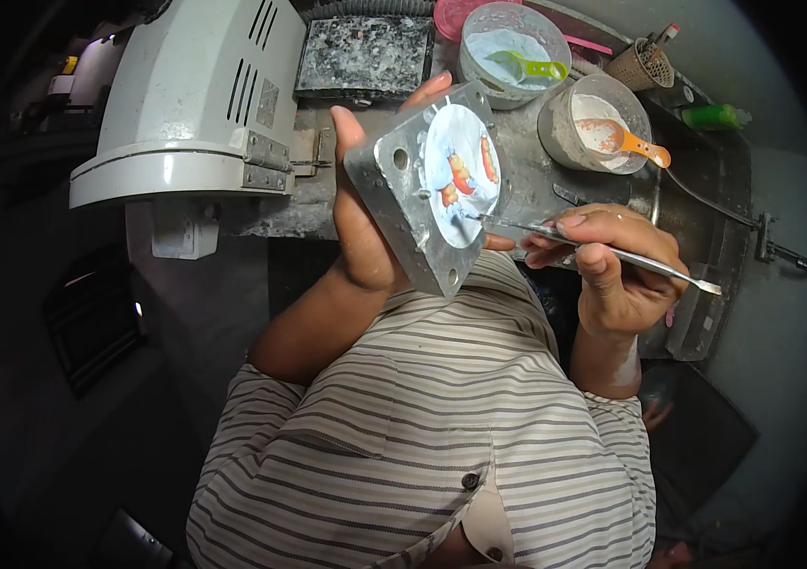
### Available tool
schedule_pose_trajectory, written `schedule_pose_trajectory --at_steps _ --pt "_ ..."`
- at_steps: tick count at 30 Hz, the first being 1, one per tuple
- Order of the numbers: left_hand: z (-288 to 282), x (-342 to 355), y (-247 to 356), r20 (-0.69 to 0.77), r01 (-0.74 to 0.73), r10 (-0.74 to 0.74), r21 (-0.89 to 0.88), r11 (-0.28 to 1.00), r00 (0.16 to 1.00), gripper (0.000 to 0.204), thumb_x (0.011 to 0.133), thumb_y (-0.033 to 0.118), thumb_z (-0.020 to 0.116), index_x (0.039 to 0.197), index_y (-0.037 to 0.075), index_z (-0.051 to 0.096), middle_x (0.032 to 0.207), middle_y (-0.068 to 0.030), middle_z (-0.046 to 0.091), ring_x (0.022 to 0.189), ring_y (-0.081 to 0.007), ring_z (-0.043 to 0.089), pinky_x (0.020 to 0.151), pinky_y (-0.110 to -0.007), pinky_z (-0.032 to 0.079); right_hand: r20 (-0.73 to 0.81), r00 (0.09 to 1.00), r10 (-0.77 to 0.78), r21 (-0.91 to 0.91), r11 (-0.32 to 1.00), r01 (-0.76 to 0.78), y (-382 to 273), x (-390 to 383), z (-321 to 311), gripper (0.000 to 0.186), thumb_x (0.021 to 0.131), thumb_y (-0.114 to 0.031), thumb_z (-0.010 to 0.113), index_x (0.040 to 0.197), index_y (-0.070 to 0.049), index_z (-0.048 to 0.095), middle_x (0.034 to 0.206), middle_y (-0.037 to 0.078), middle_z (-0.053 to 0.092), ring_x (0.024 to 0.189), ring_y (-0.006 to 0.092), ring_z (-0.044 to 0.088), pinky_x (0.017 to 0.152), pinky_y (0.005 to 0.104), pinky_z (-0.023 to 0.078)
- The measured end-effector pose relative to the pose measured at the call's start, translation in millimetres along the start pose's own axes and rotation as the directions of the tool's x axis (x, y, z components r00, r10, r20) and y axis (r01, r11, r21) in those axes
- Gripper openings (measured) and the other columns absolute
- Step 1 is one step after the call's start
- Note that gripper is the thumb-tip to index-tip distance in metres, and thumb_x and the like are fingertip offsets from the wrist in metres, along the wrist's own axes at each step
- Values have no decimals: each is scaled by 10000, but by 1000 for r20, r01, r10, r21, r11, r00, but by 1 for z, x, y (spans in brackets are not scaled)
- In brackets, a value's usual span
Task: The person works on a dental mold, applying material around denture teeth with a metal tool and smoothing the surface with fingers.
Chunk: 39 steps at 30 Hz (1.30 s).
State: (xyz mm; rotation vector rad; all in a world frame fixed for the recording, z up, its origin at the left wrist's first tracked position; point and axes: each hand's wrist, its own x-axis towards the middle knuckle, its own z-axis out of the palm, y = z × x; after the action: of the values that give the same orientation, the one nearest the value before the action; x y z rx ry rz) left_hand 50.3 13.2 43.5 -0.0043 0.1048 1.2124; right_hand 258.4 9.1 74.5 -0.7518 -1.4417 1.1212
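In my left hand (365,232) is a grey metal dental flask half (401,213), tilted up, with the fingers wrapped behind it and the thumb side along its edge. White plaster (443,142) fills its round opening, with orange-red pieces (461,174) set in it and some bluish patches. My right hand (617,256) pinches a thin metal dental carver (636,259) like a pen. The carver's one tip meets the lower part of the plaster; its flat other end points out to the right.
Behind the flask stand a tub of bluish powder (479,71) with a green scoop (541,69) and a tub of white powder (565,128) with an orange scoop (640,147). A white machine housing (176,104) is at left, a splattered black box (365,57) beside it. A perforated cup (639,66) stands at back right.
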Motion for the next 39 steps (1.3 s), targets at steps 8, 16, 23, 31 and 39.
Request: schedule_pose_trajectory --at_steps 8,16,23,31,39 --pt "2 0 -3 -63 -97 123 317 943 990 923 984 766 234 1555 44 298 1366 -102 544 1273 -230 533 1098 -410 426 54 998 -17 -83 996 21 -3 8 4 141 866 -85 782 893 51 758 832 150 759 748 229 738 695 309 582" --pt "1 0 -4 -44 -107 131 359 927 990 904 1002 741 212 1556 31 297 1373 -98 539 1267 -221 532 1098 -401 420 31 999 38 -36 999 -37 -5 5 8 130 875 -61 766 885 67 746 816 149 755 716 218 733 683 306 581" --pt "1 -1 -3 -12 -85 94 326 942 996 907 999 747 210 1554 35 302 1363 -99 545 1260 -221 536 1090 -398 428 46 999 3 -50 999 0 -2 4 5 133 903 -51 739 927 79 734 817 166 748 698 212 729 649 295 583" --pt "3 -1 -5 -55 -66 88 313 948 995 918 990 759 218 1548 36 312 1354 -94 550 1251 -219 542 1082 -395 437 16 998 57 -12 998 -57 -4 1 9 128 900 -53 744 907 74 738 830 164 749 721 217 728 657 304 586" --pt "-1 -2 -3 -24 -47 55 265 963 998 915 989 759 226 1539 34 323 1340 -107 568 1240 -228 557 1073 -398 451 65 997 -34 -22 999 35 -2 2 9 148 893 -67 756 920 78 742 832 170 747 724 231 728 660 308 588"
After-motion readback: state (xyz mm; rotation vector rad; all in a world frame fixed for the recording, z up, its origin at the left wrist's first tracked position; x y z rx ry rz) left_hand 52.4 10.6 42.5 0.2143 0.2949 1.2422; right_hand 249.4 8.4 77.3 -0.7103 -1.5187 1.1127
